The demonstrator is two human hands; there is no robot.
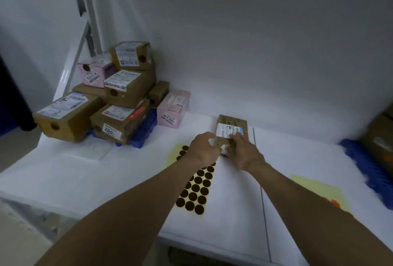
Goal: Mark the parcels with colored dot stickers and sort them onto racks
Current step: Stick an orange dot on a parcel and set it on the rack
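Much looks sorted already: the stacked parcels [119, 95] on the left blue rack [144, 130] mostly show brown dots on their sides. One small parcel [232, 126] lies on the counter [297, 159], well apart from that stack. The left hand [204, 148] curls against its near left edge and the right hand [244, 153] grips its near end. No dot shows on it (the hands hide part). The brown sticker sheet [195, 191] lies just beside it, so marking and racking this one seem left.
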